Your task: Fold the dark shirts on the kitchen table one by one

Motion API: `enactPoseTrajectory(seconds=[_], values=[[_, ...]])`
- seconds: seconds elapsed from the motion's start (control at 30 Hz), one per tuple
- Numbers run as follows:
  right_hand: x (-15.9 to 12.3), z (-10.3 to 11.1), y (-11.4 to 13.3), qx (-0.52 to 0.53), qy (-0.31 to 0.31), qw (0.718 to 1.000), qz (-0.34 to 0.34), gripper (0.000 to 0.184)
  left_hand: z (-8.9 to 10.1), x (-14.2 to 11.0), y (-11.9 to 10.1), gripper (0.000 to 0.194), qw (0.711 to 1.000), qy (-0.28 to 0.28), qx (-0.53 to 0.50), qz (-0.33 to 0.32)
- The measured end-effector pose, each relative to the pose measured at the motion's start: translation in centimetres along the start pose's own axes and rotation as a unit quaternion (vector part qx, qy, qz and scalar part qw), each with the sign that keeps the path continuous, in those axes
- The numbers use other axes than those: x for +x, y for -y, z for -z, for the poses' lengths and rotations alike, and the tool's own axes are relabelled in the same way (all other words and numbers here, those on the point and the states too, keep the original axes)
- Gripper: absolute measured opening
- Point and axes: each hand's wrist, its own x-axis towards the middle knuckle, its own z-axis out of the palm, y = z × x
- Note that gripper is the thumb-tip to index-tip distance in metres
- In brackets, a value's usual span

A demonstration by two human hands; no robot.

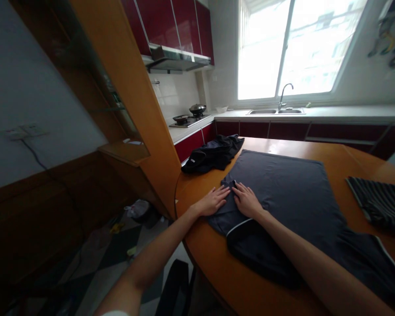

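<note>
A dark grey T-shirt (283,193) lies spread flat on the orange wooden table (335,153), its collar with white trim near the table's front edge. My left hand (213,201) rests flat on the shirt's left sleeve, fingers stretched out. My right hand (246,199) lies beside it on the same sleeve area, fingers also flat and pointing toward the left hand. The fingertips of both hands nearly meet. Neither hand grips the cloth.
A crumpled black garment (213,156) sits at the table's far left corner. A striped folded cloth (380,204) lies at the right edge. Behind are a counter with a sink (276,111), a stove with pans (189,118), red cabinets and a bright window.
</note>
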Motion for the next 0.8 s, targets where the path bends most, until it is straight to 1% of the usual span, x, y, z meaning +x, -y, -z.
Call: enactPoseTrajectory(seconds=[0.07,0.2,0.27,0.33,0.4,0.43,0.6,0.7,0.73,0.8], values=[[0.3,-0.3,-0.2,0.027,0.000,1.000,-0.004,0.045,0.8,-2.1,-0.2,0.054,1.000,0.007,-0.008,-0.016],[1.3,-0.4,-0.8,0.085,-0.046,0.995,-0.030,0.044,1.9,-6.2,-1.4,0.056,0.998,0.002,-0.038,-0.054],[1.6,-0.3,-1.2,0.091,-0.056,0.994,-0.034,0.045,1.8,-7.8,-2.0,0.050,0.998,-0.031,-0.043,-0.038],[1.8,-0.3,-1.5,0.084,-0.056,0.994,-0.032,0.046,1.5,-8.9,-2.5,0.038,0.994,-0.096,-0.052,0.003],[1.9,-0.3,-1.9,0.070,-0.051,0.996,-0.029,0.048,1.1,-9.5,-2.7,0.023,0.985,-0.153,-0.071,0.032],[1.8,-0.3,-2.0,0.062,-0.045,0.997,-0.025,0.048,0.9,-9.6,-2.8,0.018,0.982,-0.169,-0.082,0.033],[1.4,-0.5,-2.0,0.026,0.009,1.000,0.005,0.049,0.4,-9.6,-2.7,0.014,0.975,-0.198,-0.103,0.016],[1.3,-0.4,-1.8,0.007,0.027,1.000,0.011,0.047,0.5,-10.2,-2.7,0.015,0.976,-0.196,-0.090,0.009],[1.3,-0.4,-1.7,0.003,0.030,0.999,0.010,0.047,0.7,-10.4,-2.8,0.016,0.980,-0.183,-0.084,0.003],[1.3,-0.3,-1.6,0.000,0.033,0.999,0.007,0.047,1.7,-10.4,-2.8,0.018,0.988,-0.138,-0.071,-0.009]])
